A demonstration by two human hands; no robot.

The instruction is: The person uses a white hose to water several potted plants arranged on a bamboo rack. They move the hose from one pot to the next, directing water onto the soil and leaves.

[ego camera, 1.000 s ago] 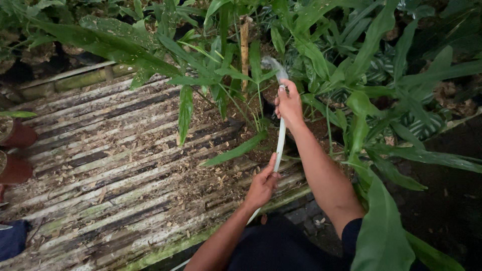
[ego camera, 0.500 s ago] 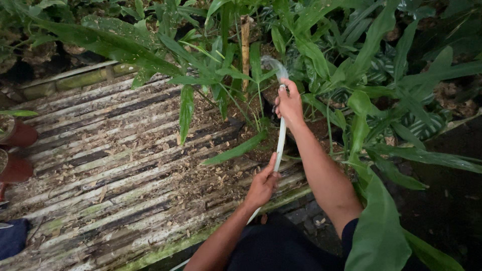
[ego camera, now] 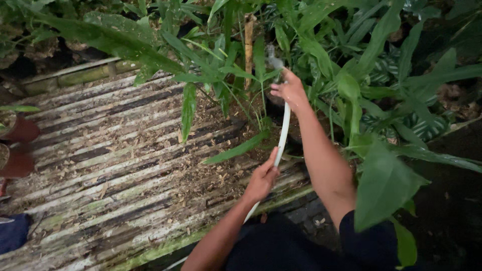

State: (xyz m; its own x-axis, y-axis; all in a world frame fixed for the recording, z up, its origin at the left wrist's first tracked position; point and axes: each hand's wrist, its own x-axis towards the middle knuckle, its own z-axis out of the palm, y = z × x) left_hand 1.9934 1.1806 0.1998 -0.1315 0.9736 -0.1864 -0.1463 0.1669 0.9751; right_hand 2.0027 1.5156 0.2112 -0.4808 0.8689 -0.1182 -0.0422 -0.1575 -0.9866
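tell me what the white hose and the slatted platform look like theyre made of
White hose: probably flexible plastic or rubber, smooth and pale; it bends gently between the left hand and the right hand.
Slatted platform: looks like split bamboo or weathered wood; long narrow grey slats, mossy green at the edge, strewn with dry leaf litter.

A worn bamboo platform [ego camera: 115,160], littered with dry leaves, sits among dense green plants [ego camera: 351,75] in dim light, with brown pots [ego camera: 20,145] beside.
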